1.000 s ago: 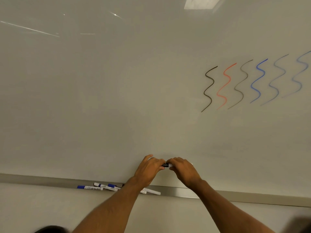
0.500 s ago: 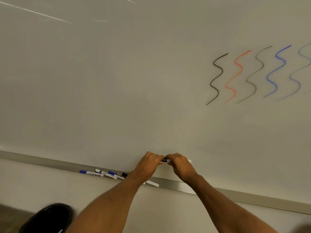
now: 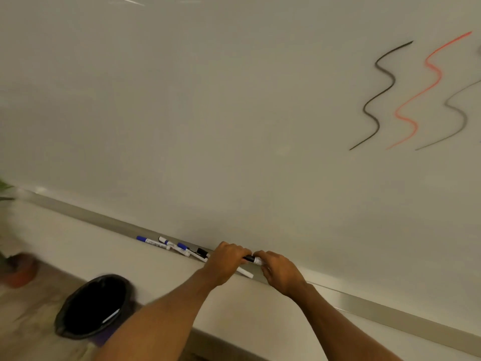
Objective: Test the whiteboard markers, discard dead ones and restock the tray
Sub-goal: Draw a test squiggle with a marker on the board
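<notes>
The left hand and right hand grip one marker end to end, just above the tray. Spares lie in the tray, leftward. A black bin on the floor apparently holds one pen.

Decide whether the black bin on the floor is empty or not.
Not empty: one pale marker-like stick lies inside the black bin.

Dim warm light is falling evenly; glare streaks are glinting atop the board; plant and pot are blurring.
</notes>
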Action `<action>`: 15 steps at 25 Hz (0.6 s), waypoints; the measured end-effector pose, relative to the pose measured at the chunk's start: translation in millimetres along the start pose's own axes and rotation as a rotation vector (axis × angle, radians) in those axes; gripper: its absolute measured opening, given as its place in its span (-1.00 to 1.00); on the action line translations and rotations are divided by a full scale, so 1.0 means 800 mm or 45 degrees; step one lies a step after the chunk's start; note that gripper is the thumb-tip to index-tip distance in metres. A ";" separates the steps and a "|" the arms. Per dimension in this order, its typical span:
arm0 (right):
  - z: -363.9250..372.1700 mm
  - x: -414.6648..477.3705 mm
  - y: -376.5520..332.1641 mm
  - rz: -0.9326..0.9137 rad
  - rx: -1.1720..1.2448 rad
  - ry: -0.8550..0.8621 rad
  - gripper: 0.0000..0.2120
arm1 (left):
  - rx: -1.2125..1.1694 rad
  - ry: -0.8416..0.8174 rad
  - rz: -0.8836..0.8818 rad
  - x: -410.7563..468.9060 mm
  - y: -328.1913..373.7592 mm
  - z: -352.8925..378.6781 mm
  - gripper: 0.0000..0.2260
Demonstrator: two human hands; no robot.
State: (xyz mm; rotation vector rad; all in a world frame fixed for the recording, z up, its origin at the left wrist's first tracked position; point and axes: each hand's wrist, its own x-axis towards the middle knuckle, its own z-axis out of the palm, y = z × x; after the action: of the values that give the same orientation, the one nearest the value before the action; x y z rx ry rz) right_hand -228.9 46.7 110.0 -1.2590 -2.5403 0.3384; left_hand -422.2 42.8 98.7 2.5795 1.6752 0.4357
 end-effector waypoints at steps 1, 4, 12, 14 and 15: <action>0.008 0.001 0.004 0.036 -0.020 -0.014 -0.71 | 0.011 -0.009 -0.068 -0.004 0.001 0.008 -0.70; 0.031 0.002 0.011 0.167 -0.025 -0.009 -0.88 | 0.015 -0.032 -0.295 -0.015 -0.002 0.031 -0.59; 0.087 0.044 0.029 0.378 0.053 -0.195 -0.84 | 0.039 -0.159 -0.478 -0.031 -0.025 0.074 -0.57; 0.098 0.056 0.032 0.376 0.096 -0.207 -0.85 | 0.045 -0.162 -0.511 -0.033 -0.028 0.078 -0.56; 0.103 0.061 0.035 0.369 0.120 -0.211 -0.84 | 0.053 -0.163 -0.526 -0.033 -0.030 0.081 -0.56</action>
State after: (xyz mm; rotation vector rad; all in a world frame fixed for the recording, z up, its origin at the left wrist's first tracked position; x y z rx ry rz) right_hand -266.2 95.7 31.4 -1.6249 -2.4371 0.6410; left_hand -437.1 37.0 26.7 2.1436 2.1104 0.2100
